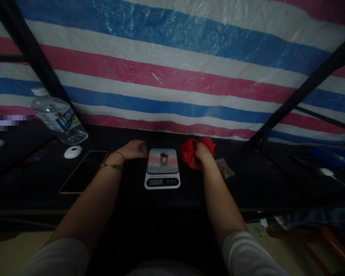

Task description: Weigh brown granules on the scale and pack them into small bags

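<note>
A makeshift weighing station under a tarpaulin shelter is being shown.

A red, white and blue striped plastic tarpaulin (pixel 172 73) is being held behind black metal frame bars (pixel 301 90); a small white digital kitchen scale (pixel 162 172), a clear plastic water bottle (pixel 59 119) and a dark-screened smartphone (pixel 83 171) are being kept on the dark tabletop (pixel 132 195).

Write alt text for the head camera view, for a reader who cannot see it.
A person's right hand grips a red plastic bag beside a small kitchen scale with a little cup on it, while the left hand rests on the dark table at the scale's other side. A phone, a water bottle and a striped tarp surround them.
</note>
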Tool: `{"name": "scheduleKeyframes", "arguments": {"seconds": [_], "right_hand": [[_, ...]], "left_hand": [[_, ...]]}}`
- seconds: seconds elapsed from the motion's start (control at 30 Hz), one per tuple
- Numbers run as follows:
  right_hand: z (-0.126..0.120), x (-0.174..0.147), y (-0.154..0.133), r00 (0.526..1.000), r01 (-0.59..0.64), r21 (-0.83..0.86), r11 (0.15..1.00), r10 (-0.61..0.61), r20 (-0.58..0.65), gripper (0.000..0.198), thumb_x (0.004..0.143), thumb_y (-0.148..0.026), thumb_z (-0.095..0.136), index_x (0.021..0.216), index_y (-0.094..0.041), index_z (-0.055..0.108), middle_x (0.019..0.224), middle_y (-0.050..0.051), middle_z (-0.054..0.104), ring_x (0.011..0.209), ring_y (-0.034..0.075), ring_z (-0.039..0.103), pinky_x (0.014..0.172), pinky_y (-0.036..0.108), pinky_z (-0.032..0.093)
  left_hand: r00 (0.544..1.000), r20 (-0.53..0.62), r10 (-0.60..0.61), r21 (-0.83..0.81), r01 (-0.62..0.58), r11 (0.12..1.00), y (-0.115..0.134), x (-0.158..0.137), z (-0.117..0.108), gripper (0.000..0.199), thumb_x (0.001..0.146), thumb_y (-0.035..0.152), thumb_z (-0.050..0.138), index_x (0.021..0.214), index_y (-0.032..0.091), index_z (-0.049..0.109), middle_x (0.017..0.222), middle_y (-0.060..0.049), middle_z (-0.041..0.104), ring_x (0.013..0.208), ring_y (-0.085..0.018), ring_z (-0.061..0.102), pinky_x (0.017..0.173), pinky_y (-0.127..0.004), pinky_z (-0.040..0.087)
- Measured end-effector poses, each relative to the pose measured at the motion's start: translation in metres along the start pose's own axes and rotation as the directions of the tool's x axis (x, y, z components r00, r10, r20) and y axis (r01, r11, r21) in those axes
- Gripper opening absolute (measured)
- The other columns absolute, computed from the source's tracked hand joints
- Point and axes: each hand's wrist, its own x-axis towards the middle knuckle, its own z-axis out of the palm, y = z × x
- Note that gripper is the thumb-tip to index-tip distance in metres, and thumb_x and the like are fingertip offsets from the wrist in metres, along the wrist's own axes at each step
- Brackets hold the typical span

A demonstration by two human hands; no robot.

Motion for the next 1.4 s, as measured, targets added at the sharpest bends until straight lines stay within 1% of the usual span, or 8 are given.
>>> {"name": "scheduleKeyframes", "arguments": {"seconds": [0.37,0.6,0.7,0.8,0.9,1.03,1.17,1.4], "right_hand": [[-0.002,-0.006,-0.002,1.0,0.011,-0.006,1.0,-0.011,0.012,0.025,0.081,-0.01,0.053,0.097,-0.015,0.072,0.097,0.015,0.072,0.091,0.022,0.068,0.075,0.025,0.049],[-0.011,-0.014,-0.009,0.994,0.042,0.026,0.999,-0.039,-0.102,0.023,0.082,-0.013,0.051,0.094,-0.014,0.071,0.097,0.016,0.071,0.092,0.023,0.067,0.077,0.026,0.046],[-0.02,-0.027,-0.021,0.917,0.102,0.117,0.988,-0.047,-0.397,0.025,0.087,-0.019,0.047,0.098,-0.014,0.068,0.096,0.013,0.07,0.092,0.022,0.064,0.081,0.027,0.045],[-0.023,-0.044,-0.04,0.797,0.351,0.212,0.912,-0.173,-0.579,0.027,0.091,-0.028,0.043,0.095,-0.015,0.066,0.09,0.009,0.069,0.085,0.019,0.063,0.079,0.026,0.044],[-0.016,-0.06,-0.061,0.733,0.619,0.299,0.727,-0.397,-0.552,0.029,0.091,-0.036,0.046,0.083,-0.017,0.066,0.079,0.004,0.067,0.075,0.016,0.061,0.07,0.023,0.044],[0.001,-0.072,-0.081,0.668,0.743,0.393,0.542,-0.558,-0.493,0.024,0.086,-0.036,0.054,0.077,-0.017,0.066,0.07,0.001,0.064,0.064,0.013,0.057,0.061,0.022,0.041],[0.013,-0.072,-0.088,0.716,0.698,0.477,0.534,-0.529,-0.456,0.017,0.082,-0.029,0.057,0.072,-0.018,0.064,0.065,-0.001,0.061,0.059,0.012,0.054,0.057,0.022,0.039],[0.018,-0.064,-0.089,0.796,0.606,0.584,0.541,-0.414,-0.442,0.018,0.08,-0.035,0.058,0.072,-0.019,0.061,0.061,-0.002,0.058,0.056,0.012,0.051,0.053,0.022,0.037]], "left_hand": [[0.989,-0.15,0.009,-0.06,-0.019,0.998,-0.006,0.005,0.001,0.08,0.069,0.054,0.063,0.136,0.014,0.047,0.135,-0.015,0.054,0.122,-0.029,0.052,0.103,-0.037,0.04],[0.907,-0.416,0.063,0.019,-0.06,0.998,0.017,0.002,-0.004,0.074,0.072,0.055,0.06,0.133,0.014,0.048,0.129,-0.014,0.056,0.12,-0.031,0.049,0.104,-0.043,0.036],[0.847,-0.521,0.099,0.018,-0.105,0.994,0.035,-0.003,-0.005,0.075,0.073,0.052,0.06,0.136,0.015,0.044,0.127,-0.013,0.055,0.12,-0.031,0.047,0.105,-0.044,0.032],[0.805,-0.566,0.177,0.056,-0.177,0.983,0.05,-0.009,-0.006,0.078,0.073,0.052,0.06,0.139,0.016,0.04,0.128,-0.014,0.052,0.121,-0.033,0.044,0.105,-0.047,0.029],[0.775,-0.551,0.31,0.121,-0.293,0.948,0.064,-0.015,-0.007,0.079,0.073,0.053,0.061,0.14,0.017,0.039,0.126,-0.014,0.053,0.12,-0.033,0.044,0.105,-0.047,0.027],[0.737,-0.505,0.45,0.18,-0.42,0.89,0.084,-0.022,-0.004,0.07,0.077,0.05,0.059,0.138,0.021,0.043,0.122,-0.012,0.058,0.119,-0.031,0.044,0.106,-0.048,0.024],[0.724,-0.455,0.519,0.212,-0.478,0.853,0.097,-0.024,-0.001,0.062,0.08,0.044,0.058,0.138,0.025,0.045,0.121,-0.009,0.06,0.12,-0.031,0.044,0.109,-0.051,0.02],[0.712,-0.428,0.557,0.165,-0.544,0.823,0.091,-0.016,0.004,0.052,0.088,0.038,0.052,0.137,0.021,0.046,0.112,-0.009,0.064,0.109,-0.025,0.052,0.101,-0.042,0.035]]}}
